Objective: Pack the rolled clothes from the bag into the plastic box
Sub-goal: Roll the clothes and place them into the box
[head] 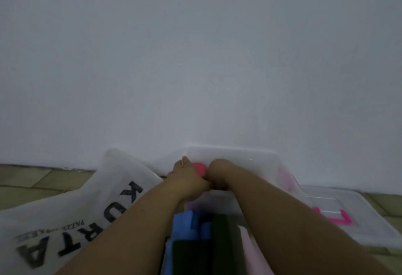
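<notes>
Three rolls (blue roll (187,223), dark green roll (224,231), pale pink roll (247,242)) already lie in the plastic box (245,155); a pink roll (200,169) sits at its far end. Left hand (187,178) fingers curl over it; right hand (220,171) fingers hidden, cannot tell. Inside of bag (87,198) unseen, so remainder unknown.

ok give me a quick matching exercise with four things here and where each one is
Things:
1. bag
2. lid
3. pink roll
4. blue roll

Places:
a. far end of the box
b. right of the box
c. near end of the box, beside a dark roll
d. left of the box

Pairs: 1-d, 2-b, 3-a, 4-c
</notes>
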A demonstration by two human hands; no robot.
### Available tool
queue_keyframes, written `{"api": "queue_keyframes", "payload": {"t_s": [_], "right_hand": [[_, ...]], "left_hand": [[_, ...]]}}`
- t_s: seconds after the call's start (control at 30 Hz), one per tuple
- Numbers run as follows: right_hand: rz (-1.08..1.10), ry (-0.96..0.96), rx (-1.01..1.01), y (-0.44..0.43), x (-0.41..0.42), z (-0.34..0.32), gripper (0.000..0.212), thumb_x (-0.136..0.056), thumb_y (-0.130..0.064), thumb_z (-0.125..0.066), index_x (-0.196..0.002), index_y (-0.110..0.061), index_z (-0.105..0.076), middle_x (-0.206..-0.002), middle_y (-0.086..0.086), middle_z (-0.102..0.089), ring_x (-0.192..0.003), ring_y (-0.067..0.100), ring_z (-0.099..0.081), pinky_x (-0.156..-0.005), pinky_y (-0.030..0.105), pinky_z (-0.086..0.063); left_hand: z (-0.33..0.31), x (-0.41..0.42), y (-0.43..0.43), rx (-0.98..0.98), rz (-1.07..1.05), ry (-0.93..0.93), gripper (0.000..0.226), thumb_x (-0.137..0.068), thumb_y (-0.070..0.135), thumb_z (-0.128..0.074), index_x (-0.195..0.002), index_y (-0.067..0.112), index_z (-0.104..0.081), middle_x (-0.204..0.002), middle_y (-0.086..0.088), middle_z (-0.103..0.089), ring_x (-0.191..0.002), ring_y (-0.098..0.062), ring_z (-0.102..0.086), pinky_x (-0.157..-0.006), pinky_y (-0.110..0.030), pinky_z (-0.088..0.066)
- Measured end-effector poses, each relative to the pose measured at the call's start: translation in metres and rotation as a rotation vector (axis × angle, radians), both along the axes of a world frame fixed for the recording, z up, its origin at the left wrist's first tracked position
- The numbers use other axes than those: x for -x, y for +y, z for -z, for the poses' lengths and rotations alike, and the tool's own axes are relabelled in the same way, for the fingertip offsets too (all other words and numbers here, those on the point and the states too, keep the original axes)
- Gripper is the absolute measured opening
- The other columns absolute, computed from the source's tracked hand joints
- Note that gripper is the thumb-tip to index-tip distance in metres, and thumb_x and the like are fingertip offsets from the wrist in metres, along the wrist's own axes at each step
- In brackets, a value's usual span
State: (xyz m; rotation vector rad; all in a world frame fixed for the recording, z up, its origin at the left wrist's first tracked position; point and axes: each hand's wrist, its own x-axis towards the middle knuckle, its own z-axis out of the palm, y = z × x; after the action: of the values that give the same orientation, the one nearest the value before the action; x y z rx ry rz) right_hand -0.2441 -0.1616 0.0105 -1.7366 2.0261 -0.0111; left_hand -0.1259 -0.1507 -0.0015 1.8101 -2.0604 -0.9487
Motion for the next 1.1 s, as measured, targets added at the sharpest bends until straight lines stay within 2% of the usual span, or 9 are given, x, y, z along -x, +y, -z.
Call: {"api": "queue_keyframes", "payload": {"t_s": [0.07,0.2,0.3,0.43,0.57,0.7,0.83,0.97,1.1], "right_hand": [[0.010,-0.014,0.157,0.013,0.006,-0.013,0.033,-0.086,-0.025,-0.062,-0.114,-0.007,-0.061,-0.116,0.013,-0.061,-0.104,0.026,-0.057,-0.092,0.037,-0.046],[0.195,-0.363,0.541,0.078,0.034,-0.037,0.015,-0.082,-0.031,-0.066,-0.091,-0.023,-0.059,-0.088,-0.005,-0.060,-0.080,0.014,-0.058,-0.069,0.029,-0.048],[0.237,-0.355,0.534,0.143,0.057,-0.019,0.011,-0.083,-0.032,-0.065,-0.079,-0.024,-0.058,-0.078,-0.002,-0.064,-0.071,0.013,-0.062,-0.061,0.023,-0.048],[0.257,-0.307,0.215,0.198,0.044,0.026,0.028,-0.080,-0.048,-0.066,-0.087,-0.021,-0.059,-0.085,-0.004,-0.067,-0.072,0.012,-0.063,-0.069,0.029,-0.056],[0.159,-0.123,0.241,0.194,-0.006,0.045,0.061,-0.072,-0.067,-0.059,-0.118,-0.028,-0.046,-0.111,-0.004,-0.057,-0.094,0.016,-0.055,-0.081,0.031,-0.048],[0.166,-0.021,0.291,0.181,-0.034,0.048,0.052,-0.084,-0.043,-0.059,-0.127,-0.021,-0.041,-0.126,0.005,-0.053,-0.116,0.026,-0.053,-0.099,0.040,-0.043],[0.214,-0.106,0.161,0.190,-0.029,0.028,0.053,-0.080,-0.035,-0.065,-0.122,-0.010,-0.044,-0.122,0.010,-0.054,-0.111,0.030,-0.054,-0.092,0.037,-0.047],[0.416,-0.718,0.140,0.232,-0.016,0.024,0.021,-0.077,-0.021,-0.069,-0.094,-0.016,-0.058,-0.088,0.004,-0.062,-0.074,0.017,-0.061,-0.051,0.022,-0.049],[0.463,-0.655,0.072,0.282,-0.018,0.061,0.051,-0.070,-0.026,-0.073,-0.112,-0.015,-0.046,-0.095,0.000,-0.059,-0.083,0.015,-0.060,-0.070,0.027,-0.053]], "left_hand": [[-0.001,0.002,0.005,0.062,-0.040,0.034,0.106,-0.078,0.049,-0.066,-0.150,0.011,0.001,-0.155,-0.015,-0.012,-0.136,-0.035,-0.029,-0.109,-0.044,-0.033],[-0.006,-0.017,0.034,0.245,-0.070,0.236,0.092,-0.085,0.045,-0.063,-0.151,0.020,-0.005,-0.159,-0.005,0.007,-0.141,-0.029,-0.023,-0.113,-0.041,-0.027],[0.009,-0.061,0.072,0.400,-0.024,0.229,0.077,-0.084,0.041,-0.065,-0.146,0.016,-0.027,-0.153,-0.005,-0.023,-0.138,-0.020,-0.025,-0.110,-0.032,-0.021],[0.065,-0.099,0.129,0.206,0.100,-0.051,0.056,-0.084,0.043,-0.058,-0.134,0.021,-0.044,-0.140,-0.003,-0.045,-0.125,-0.014,-0.044,-0.102,-0.034,-0.040],[0.111,-0.092,0.186,0.043,0.180,-0.567,0.066,-0.089,0.059,-0.029,-0.148,0.036,-0.010,-0.159,0.005,-0.004,-0.144,-0.013,-0.008,-0.110,-0.040,-0.029],[0.107,-0.084,0.227,0.056,0.134,-0.705,0.065,-0.085,0.051,0.005,-0.148,0.039,0.000,-0.160,0.003,0.009,-0.146,-0.020,0.004,-0.108,-0.054,-0.021],[0.090,-0.087,0.227,-0.077,0.160,-0.594,0.075,-0.088,0.054,-0.037,-0.150,0.032,0.000,-0.159,0.000,0.012,-0.146,-0.024,0.009,-0.110,-0.055,-0.016],[0.085,-0.097,0.228,-0.103,0.187,-0.517,0.092,-0.079,0.060,-0.050,-0.149,0.032,0.002,-0.159,-0.001,0.016,-0.145,-0.026,0.011,-0.111,-0.056,-0.013],[0.078,-0.111,0.232,-0.035,0.071,-0.143,0.077,-0.082,0.046,-0.056,-0.148,0.027,-0.021,-0.158,-0.005,-0.012,-0.144,-0.022,-0.016,-0.113,-0.046,-0.022]]}}
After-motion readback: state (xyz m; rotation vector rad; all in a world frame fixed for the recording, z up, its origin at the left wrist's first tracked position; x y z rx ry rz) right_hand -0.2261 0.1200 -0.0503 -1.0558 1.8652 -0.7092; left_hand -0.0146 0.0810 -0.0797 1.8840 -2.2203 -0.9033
